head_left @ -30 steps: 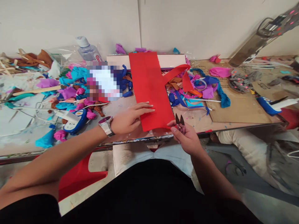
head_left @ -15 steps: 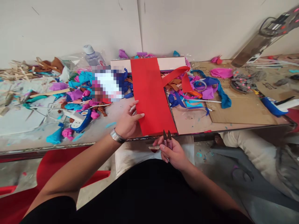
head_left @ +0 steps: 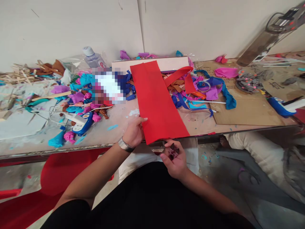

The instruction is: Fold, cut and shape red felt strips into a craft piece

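Observation:
A long red crepe paper sheet [head_left: 158,101] lies across the table and sticks out a little over its front edge. My left hand [head_left: 134,132] grips the sheet's left edge near the front, thumb on top and fingers hidden underneath. Closed around a pair of thread snips [head_left: 173,151], my right hand [head_left: 176,160] is just below the sheet's near edge. Its fingertips are at or under that edge; I cannot tell whether they grip it. Behind the sheet's right side, a narrow red strip [head_left: 179,74] curls over crumpled paper scraps.
Colourful crumpled paper pieces [head_left: 78,95] and a blue-white power strip [head_left: 83,123] lie left. A plastic bottle [head_left: 94,58] stands behind them. Flattened cardboard [head_left: 245,111] covers the right side, with a second blue-white power strip [head_left: 281,106]. A person's leg [head_left: 252,149] is below right.
The red sheet's near end has shifted toward me and right, and its far end has come nearer. My left hand has moved closer in; the snips have tilted and the right fingers reach the sheet's edge.

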`<state>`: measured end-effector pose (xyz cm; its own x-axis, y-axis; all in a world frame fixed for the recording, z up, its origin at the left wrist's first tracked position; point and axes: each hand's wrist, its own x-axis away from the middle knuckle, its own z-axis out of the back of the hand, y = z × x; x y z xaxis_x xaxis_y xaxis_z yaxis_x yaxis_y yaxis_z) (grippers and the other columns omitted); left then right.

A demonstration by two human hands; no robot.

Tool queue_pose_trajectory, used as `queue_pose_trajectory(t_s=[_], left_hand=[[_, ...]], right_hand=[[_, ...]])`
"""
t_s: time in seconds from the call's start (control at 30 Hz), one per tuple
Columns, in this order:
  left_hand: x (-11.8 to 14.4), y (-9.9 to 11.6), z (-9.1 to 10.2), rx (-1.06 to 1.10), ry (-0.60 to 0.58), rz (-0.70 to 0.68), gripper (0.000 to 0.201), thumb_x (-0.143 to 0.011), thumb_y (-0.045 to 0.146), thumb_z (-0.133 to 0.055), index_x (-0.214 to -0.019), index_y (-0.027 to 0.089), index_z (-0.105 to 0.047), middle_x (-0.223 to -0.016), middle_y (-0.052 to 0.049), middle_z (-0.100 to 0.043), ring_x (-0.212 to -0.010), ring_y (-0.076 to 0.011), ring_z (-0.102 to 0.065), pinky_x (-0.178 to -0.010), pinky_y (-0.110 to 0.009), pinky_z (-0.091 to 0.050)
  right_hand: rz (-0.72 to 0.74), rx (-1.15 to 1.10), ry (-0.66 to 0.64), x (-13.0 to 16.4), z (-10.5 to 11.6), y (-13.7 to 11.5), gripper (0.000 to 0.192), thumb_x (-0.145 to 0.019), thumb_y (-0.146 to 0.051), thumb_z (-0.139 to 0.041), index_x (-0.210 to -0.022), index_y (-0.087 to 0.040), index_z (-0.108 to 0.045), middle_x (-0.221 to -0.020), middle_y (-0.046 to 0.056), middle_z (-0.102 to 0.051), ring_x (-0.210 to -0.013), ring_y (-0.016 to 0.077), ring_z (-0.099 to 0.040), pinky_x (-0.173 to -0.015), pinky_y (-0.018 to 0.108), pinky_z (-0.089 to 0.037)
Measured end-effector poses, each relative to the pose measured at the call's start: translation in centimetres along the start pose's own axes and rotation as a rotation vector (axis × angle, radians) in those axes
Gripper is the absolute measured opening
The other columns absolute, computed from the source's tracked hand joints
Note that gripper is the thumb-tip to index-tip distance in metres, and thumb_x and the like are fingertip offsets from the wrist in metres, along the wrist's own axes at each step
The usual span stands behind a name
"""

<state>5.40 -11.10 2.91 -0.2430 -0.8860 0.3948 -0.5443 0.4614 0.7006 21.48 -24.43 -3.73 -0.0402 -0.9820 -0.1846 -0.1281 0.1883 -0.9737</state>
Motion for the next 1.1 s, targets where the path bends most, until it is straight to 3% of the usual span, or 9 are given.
queue_pose_trajectory(t_s=[0.1, 0.2, 0.3, 0.53, 0.8, 0.9, 1.0, 1.1], left_hand=[[0.1, -0.3, -0.6, 0.029, 0.016, 0.108, 0.044, -0.076, 0.020, -0.074, -0.118, 0.010, -0.070, -0.107, -0.014, -0.083, -0.106, -0.0335, -0.080, -0.103, -0.050, -0.064], [0.3, -0.5, -1.2, 0.025, 0.034, 0.141, 0.043, -0.075, 0.016, -0.072, -0.117, 0.010, -0.071, -0.109, -0.015, -0.083, -0.111, -0.0352, -0.080, -0.106, -0.053, -0.063], [0.5, -0.5, -1.7, 0.033, 0.026, 0.162, 0.043, -0.075, 0.014, -0.070, -0.117, 0.011, -0.071, -0.111, -0.015, -0.084, -0.114, -0.0356, -0.079, -0.109, -0.054, -0.062], [-0.2, 0.3, -2.1, 0.163, -0.026, 0.174, 0.039, -0.084, 0.030, -0.066, -0.116, 0.009, -0.073, -0.111, -0.016, -0.084, -0.113, -0.0372, -0.079, -0.113, -0.056, -0.058], [-1.2, 0.8, -1.9, 0.153, -0.044, 0.121, 0.047, -0.085, 0.039, -0.068, -0.123, 0.011, -0.072, -0.113, -0.016, -0.083, -0.111, -0.0387, -0.079, -0.109, -0.058, -0.060], [-0.2, 0.4, -1.8, 0.075, -0.036, 0.116, 0.053, -0.084, 0.036, -0.071, -0.130, 0.010, -0.070, -0.117, -0.018, -0.082, -0.116, -0.0414, -0.077, -0.107, -0.060, -0.061], [1.9, -0.6, -1.3, -0.017, -0.059, 0.068, 0.056, -0.085, 0.029, -0.076, -0.138, 0.012, -0.067, -0.128, -0.017, -0.080, -0.122, -0.0379, -0.076, -0.108, -0.053, -0.062], [4.1, -2.0, -0.3, -0.103, -0.056, -0.113, 0.080, -0.086, 0.022, -0.082, -0.160, 0.026, -0.050, -0.151, -0.012, -0.070, -0.133, -0.0302, -0.070, -0.114, -0.044, -0.058]], right_hand=[[0.034, 0.055, -0.058, 0.1, 0.1, 0.0, 0.057, -0.097, -0.037, -0.076, -0.149, -0.028, -0.056, -0.058, -0.013, -0.035, -0.048, 0.0101, -0.031, -0.052, 0.027, -0.030], [0.057, 0.160, -0.080, -0.3, 0.3, -0.8, 0.067, -0.099, -0.039, -0.074, -0.161, -0.026, -0.052, -0.059, -0.011, -0.037, -0.050, 0.0112, -0.034, -0.053, 0.027, -0.035], [0.102, 0.232, -0.109, -0.8, 0.7, -1.9, 0.066, -0.100, -0.038, -0.072, -0.162, -0.025, -0.054, -0.064, -0.009, -0.044, -0.053, 0.0113, -0.037, -0.055, 0.027, -0.042], [0.134, 0.178, -0.140, -0.9, 0.9, -3.1, 0.063, -0.102, -0.032, -0.068, -0.163, -0.030, -0.054, -0.071, -0.007, -0.048, -0.053, 0.0094, -0.037, -0.050, 0.025, -0.035], [-0.001, 0.086, -0.151, -0.6, 0.7, -2.7, 0.061, -0.102, -0.034, -0.069, -0.161, -0.026, -0.056, -0.068, -0.009, -0.040, -0.052, 0.0093, -0.037, -0.053, 0.027, -0.033], [-0.081, 0.083, -0.159, -0.7, 0.6, -2.9, 0.061, -0.102, -0.038, -0.070, -0.160, -0.024, -0.057, -0.071, -0.007, -0.043, -0.054, 0.0101, -0.035, -0.054, 0.028, -0.034], [-0.146, 0.057, -0.171, -0.7, 0.5, -3.1, 0.064, -0.101, -0.041, -0.070, -0.161, -0.024, -0.056, -0.075, -0.006, -0.046, -0.056, 0.0098, -0.032, -0.055, 0.028, -0.033], [-0.219, 0.004, -0.204, -0.4, 0.4, -3.0, 0.060, -0.100, -0.046, -0.072, -0.154, -0.023, -0.060, -0.074, -0.005, -0.047, -0.057, 0.0102, -0.035, -0.054, 0.027, -0.033]])
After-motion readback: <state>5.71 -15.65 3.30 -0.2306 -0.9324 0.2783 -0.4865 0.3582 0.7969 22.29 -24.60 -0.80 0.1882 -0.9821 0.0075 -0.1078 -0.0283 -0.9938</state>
